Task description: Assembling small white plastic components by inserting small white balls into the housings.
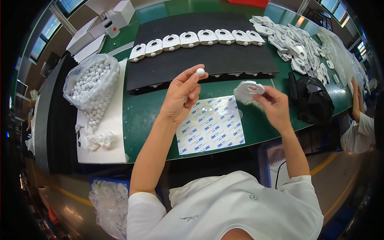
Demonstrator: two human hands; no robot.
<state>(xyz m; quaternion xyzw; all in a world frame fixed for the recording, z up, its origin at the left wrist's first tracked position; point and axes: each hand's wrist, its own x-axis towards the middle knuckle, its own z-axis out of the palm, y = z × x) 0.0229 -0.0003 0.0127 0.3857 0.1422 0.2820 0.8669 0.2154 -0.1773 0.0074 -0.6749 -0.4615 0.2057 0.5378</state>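
Observation:
My left hand (181, 95) is raised over the near side of the black mat and pinches a small white ball (200, 72) between thumb and fingertips. Its other fingers curl inward, and something pale shows at the palm, too hidden to name. Further right, my right hand (275, 107) grips a flat white plastic part (249, 88) with a round opening, slightly blurred. Ball and part are held apart from each other. Below and between the hands lies a printed white adhesive-backing sheet (211, 134) with blue marks.
On the black mat (192, 60) stands a row of white parts (189, 39) with balls at their near edges. A clear bag of white balls (91, 82) sits left on a white board (116, 150). Loose white parts (294, 46) and a black object (314, 98) lie right. Another person's arm (356, 102) shows at far right.

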